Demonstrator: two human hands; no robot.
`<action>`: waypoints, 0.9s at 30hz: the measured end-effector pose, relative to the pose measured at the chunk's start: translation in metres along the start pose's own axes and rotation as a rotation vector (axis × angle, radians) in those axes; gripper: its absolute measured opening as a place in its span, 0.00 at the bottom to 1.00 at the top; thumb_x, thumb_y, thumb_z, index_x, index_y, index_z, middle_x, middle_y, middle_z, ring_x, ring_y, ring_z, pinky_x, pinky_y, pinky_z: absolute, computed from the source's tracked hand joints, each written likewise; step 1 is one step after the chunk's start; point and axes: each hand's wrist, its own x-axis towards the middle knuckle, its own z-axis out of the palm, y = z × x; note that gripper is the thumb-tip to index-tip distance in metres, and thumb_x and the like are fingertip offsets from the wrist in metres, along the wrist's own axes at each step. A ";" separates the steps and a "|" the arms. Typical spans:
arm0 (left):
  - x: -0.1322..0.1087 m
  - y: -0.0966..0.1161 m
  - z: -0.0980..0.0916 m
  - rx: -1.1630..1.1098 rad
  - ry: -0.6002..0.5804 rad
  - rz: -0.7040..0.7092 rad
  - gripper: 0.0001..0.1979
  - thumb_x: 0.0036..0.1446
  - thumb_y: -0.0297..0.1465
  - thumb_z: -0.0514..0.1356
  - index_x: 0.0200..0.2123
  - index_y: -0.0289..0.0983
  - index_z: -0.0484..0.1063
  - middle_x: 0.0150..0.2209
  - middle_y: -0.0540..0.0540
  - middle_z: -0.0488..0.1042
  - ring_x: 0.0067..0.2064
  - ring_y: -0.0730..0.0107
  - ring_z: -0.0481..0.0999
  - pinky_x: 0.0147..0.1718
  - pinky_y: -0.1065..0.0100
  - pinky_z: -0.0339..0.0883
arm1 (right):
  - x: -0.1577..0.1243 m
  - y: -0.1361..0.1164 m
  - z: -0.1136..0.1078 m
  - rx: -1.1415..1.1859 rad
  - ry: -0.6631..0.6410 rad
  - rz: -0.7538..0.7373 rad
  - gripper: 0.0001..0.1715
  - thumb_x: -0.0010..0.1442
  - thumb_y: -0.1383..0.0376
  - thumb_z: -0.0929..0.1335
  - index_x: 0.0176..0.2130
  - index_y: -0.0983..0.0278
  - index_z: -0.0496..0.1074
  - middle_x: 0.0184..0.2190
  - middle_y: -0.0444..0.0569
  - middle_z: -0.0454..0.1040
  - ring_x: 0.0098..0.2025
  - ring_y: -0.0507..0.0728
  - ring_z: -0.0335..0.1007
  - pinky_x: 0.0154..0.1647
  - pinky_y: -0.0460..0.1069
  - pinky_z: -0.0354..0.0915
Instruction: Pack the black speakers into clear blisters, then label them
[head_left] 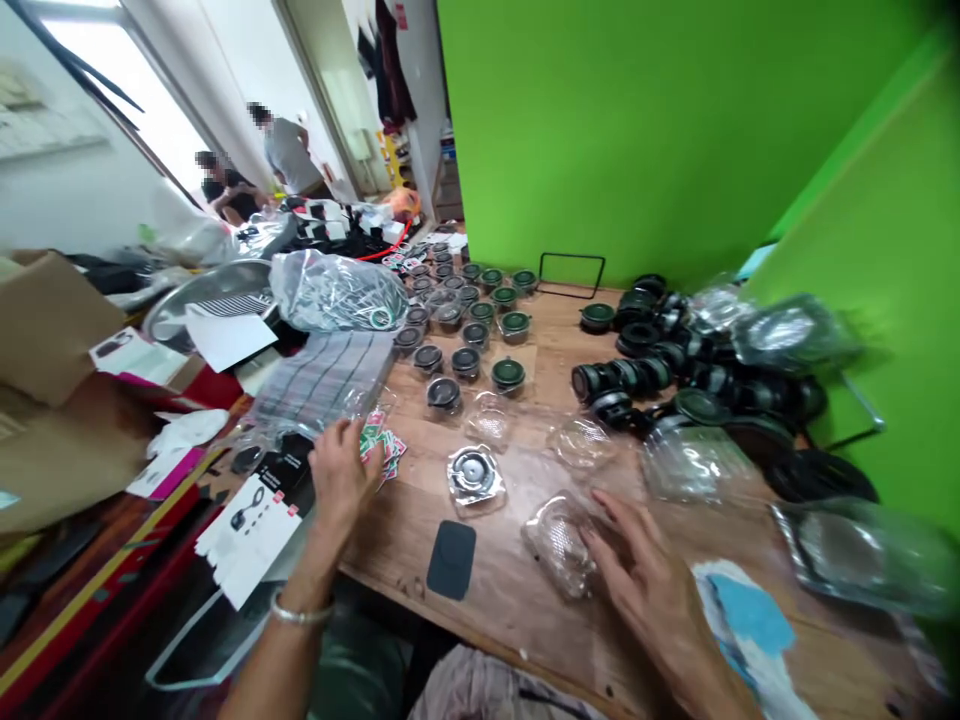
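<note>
From my remote seat I watch both hands working low over the wooden counter (525, 610). The left hand (341, 470), a thin bracelet (300, 612) on its wrist, is curled over a small stack of red, green and white cards (384, 450) at the counter's left edge. Its fingers hide the contact, so I cannot tell whether it has pinched a card or only rests on the stack. The right hand (637, 570) lies released, fingers spread, with its fingertips touching an empty clear plastic shell (556, 545) that sits near the front of the counter, just right of a black pad (452, 558). Between the hands, a little further back, lies a filled shell (474, 475) with a round black part inside, and two more empty shells (581, 440) lie beyond it. Rows of small lidded tubs (465, 320) stand further back, and a heap of black round parts (660, 365) fills the right side against the green wall. I judge the step in hand to be the gathering of one card and one shell. A next move would call for separating a single card from the stack and a light grip at the shell's rim, since thin plastic may buckle or skid.
</note>
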 end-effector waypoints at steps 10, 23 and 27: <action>0.088 -0.009 0.039 0.112 -0.199 -0.161 0.33 0.48 0.42 0.61 0.55 0.31 0.61 0.42 0.27 0.72 0.45 0.38 0.70 0.41 0.46 0.61 | -0.038 0.014 -0.011 -0.219 0.030 -0.078 0.16 0.63 0.62 0.60 0.50 0.62 0.64 0.46 0.53 0.68 0.46 0.57 0.68 0.44 0.52 0.68; -0.003 0.075 -0.016 -0.384 0.418 0.414 0.25 0.54 0.34 0.59 0.54 0.31 0.61 0.34 0.44 0.69 0.36 0.64 0.68 0.37 0.65 0.64 | -0.016 -0.040 -0.018 -0.283 -0.231 -0.228 0.17 0.57 0.63 0.67 0.46 0.63 0.66 0.46 0.53 0.68 0.47 0.61 0.62 0.47 0.56 0.60; -0.043 0.132 -0.002 -0.424 0.350 0.709 0.22 0.55 0.26 0.56 0.54 0.31 0.61 0.33 0.42 0.68 0.35 0.62 0.66 0.34 0.64 0.62 | -0.020 -0.041 -0.008 -0.388 -0.313 -0.319 0.05 0.55 0.69 0.67 0.28 0.63 0.66 0.28 0.44 0.69 0.34 0.56 0.62 0.44 0.56 0.55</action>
